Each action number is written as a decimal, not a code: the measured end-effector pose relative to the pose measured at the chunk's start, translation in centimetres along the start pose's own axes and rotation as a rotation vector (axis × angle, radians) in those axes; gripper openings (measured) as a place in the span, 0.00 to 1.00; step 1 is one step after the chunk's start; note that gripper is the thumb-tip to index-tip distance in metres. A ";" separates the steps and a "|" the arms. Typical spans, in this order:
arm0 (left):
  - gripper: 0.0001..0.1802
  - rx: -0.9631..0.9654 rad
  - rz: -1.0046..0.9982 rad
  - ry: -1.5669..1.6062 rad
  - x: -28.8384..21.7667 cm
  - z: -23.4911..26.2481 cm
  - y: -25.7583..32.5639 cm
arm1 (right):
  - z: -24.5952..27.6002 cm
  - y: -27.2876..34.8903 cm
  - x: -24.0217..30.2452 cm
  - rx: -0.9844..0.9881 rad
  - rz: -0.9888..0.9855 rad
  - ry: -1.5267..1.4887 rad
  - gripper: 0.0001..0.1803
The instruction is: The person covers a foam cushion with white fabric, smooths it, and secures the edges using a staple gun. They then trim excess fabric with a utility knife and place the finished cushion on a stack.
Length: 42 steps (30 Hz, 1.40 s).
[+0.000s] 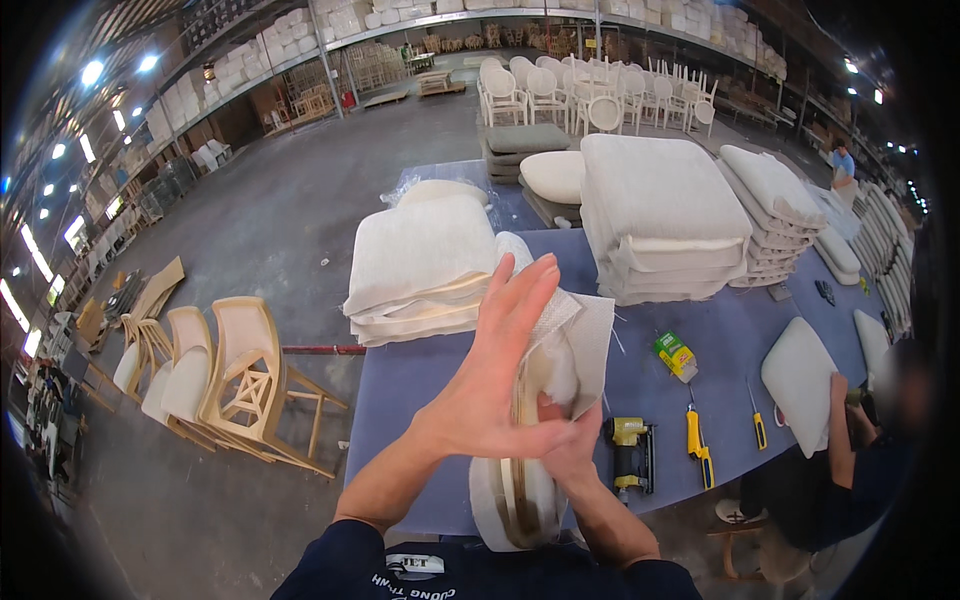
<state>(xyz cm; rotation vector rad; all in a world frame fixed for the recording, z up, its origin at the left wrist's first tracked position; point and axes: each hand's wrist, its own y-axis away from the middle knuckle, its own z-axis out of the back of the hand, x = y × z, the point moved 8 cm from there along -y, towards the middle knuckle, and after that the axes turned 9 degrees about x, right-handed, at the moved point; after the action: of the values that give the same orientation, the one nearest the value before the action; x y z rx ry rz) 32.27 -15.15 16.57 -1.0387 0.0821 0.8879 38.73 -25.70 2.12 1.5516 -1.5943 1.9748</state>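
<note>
A cream seat cushion (490, 505) stands on edge right in front of my body, its brown edge strips and white padding showing. A loose woven fabric flap (597, 350) sticks up along its far right side. My left hand (490, 375) lies against the cushion's upper left part, fingers stretched out and thumb pointing right. Partly hidden behind that thumb, my right hand (572, 445) has its fingers curled at the cushion's right side by the flap. Beyond my hands, a stack of cream cushions (420, 255) sits on the blue-covered table (410, 400).
Right of the cushion lie a nail gun (630, 455), a yellow-handled cutter (697, 440), a screwdriver (757, 425) and a green-yellow packet (676, 355). A taller cushion stack (665, 200) stands behind. At right a co-worker's hand (838, 390) touches a cushion (797, 375). Wooden chairs (245, 370) stand left.
</note>
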 end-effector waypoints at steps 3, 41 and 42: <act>0.52 0.002 0.047 -0.122 0.9 0.0 -0.1 | -1.0 0.0 0.3 0.032 0.007 0.046 0.38; 0.29 -0.054 0.101 0.556 9.2 -1.0 -3.4 | 5.5 -9.6 11.0 0.100 0.539 1.008 0.20; 0.28 -0.049 0.102 0.577 9.2 -1.2 -3.4 | 5.4 -9.2 11.1 0.105 0.552 1.026 0.20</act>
<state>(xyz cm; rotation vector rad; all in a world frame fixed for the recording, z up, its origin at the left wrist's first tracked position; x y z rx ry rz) 41.00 -11.27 14.20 -1.3209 0.6035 0.6598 43.16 -31.10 15.83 -0.0642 -1.4750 2.4742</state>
